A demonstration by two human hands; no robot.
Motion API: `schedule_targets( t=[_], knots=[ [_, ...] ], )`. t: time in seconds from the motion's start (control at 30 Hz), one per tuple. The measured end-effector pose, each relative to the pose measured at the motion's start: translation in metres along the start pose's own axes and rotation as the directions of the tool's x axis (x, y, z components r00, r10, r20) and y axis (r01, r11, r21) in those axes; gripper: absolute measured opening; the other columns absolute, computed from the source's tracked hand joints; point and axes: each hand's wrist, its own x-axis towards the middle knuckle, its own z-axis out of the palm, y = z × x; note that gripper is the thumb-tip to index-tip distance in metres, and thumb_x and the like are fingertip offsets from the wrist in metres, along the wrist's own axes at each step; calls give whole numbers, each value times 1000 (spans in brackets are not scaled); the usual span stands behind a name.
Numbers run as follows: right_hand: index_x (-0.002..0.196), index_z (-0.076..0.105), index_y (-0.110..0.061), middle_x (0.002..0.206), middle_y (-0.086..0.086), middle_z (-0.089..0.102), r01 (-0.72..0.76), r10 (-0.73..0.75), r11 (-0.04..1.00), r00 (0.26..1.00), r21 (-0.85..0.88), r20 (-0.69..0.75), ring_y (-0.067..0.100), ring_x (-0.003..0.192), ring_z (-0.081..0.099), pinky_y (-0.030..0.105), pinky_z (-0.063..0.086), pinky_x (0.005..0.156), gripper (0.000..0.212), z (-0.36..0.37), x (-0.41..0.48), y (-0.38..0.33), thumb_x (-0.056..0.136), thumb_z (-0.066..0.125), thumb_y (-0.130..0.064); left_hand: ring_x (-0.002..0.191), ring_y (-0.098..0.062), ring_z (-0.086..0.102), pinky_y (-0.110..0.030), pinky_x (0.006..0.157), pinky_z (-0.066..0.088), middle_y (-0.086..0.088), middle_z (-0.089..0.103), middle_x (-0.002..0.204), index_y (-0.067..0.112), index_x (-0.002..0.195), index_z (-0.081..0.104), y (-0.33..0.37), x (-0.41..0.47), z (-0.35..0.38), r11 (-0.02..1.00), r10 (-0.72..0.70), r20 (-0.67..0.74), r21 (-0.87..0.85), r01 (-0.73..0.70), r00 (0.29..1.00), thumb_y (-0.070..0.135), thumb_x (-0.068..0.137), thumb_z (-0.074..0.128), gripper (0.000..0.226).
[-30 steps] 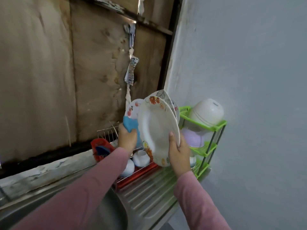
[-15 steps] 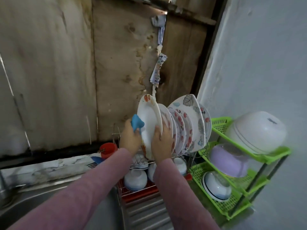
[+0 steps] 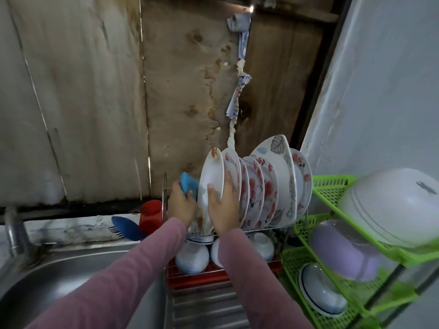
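Left grip [image 3: 181, 207] clutches a blue sponge [image 3: 187, 186]; right grip [image 3: 224, 210] pinches the white plate [image 3: 210, 179], which stands upright in the rack [image 3: 280, 227] at the left end of the other plates [image 3: 268, 186]. Seating looks nearly done; only letting go remains.

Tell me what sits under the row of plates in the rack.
Upturned white bowls sit on the lower tier, above a red tray. The right sleeve covers part of the middle bowl; whatever lies further back is hidden.
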Motion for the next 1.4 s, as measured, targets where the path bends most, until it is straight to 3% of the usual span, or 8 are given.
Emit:
schedule_targets(
  t=[0.2,0.47,0.7,0.87,0.93,1.07,1.3,1.4],
  knots=[
    [157,21,-15,165,0,18,168,-168,986,986,16,11,9,152,14,27,16,124,67,-20,-13,-7,102,52,-35,90,-7,54,-30,83,43,4,54,112,15,137,40,-2,-14,6,995,56,-41,-84,-60,998,15,102,46,36],
    [153,33,-13,160,2,31,317,-319,947,948,45,21,8,149,23,30,23,122,57,-29,-63,10,101,50,-29,104,-5,59,-30,92,51,13,60,111,28,126,46,-6,-56,-3,965,91,-129,-232,-120,987,19,100,53,29],
    [151,36,-17,154,-5,39,130,-161,968,978,216,132,0,143,31,15,25,116,55,-18,-126,25,100,52,-30,102,-9,64,-23,85,53,3,64,111,16,128,51,-24,-127,-40,953,103,-126,-272,-135,987,16,98,56,30],
    [148,36,-30,147,-5,48,-113,6,943,945,312,327,2,133,45,11,36,106,54,-3,-172,18,99,46,-50,80,7,62,-12,69,49,6,64,95,17,111,56,-53,-176,-80,961,21,-176,-269,-69,984,10,97,57,15],
    [150,37,-25,142,-5,52,-194,59,934,913,302,404,3,128,49,7,38,99,55,10,-193,13,99,46,-44,78,7,61,-12,68,48,6,64,94,18,109,56,-70,-191,-102,965,-43,-198,-261,-10,979,11,97,58,14],
    [145,36,-35,140,-6,52,-256,82,932,836,255,542,6,128,50,25,40,105,47,40,-242,6,100,46,-43,90,-8,64,-18,74,52,1,67,101,15,116,58,-111,-226,-151,943,-197,-260,-314,111,945,14,96,60,20],
    [121,43,-44,108,-30,52,-289,117,947,719,141,685,-17,100,50,3,34,85,22,120,-324,-45,104,48,-32,93,-12,63,-27,82,53,-2,66,105,21,113,58,-161,-267,-265,929,-303,-348,-315,194,887,14,96,60,18],
    [131,47,-33,111,-22,54,-296,116,947,668,120,735,-10,101,53,-2,35,76,27,161,-363,-78,104,46,-34,92,-11,61,-20,79,51,-1,65,105,15,117,56,-181,-286,-326,940,-306,-373,-265,216,876,15,96,59,21]
  ],
)
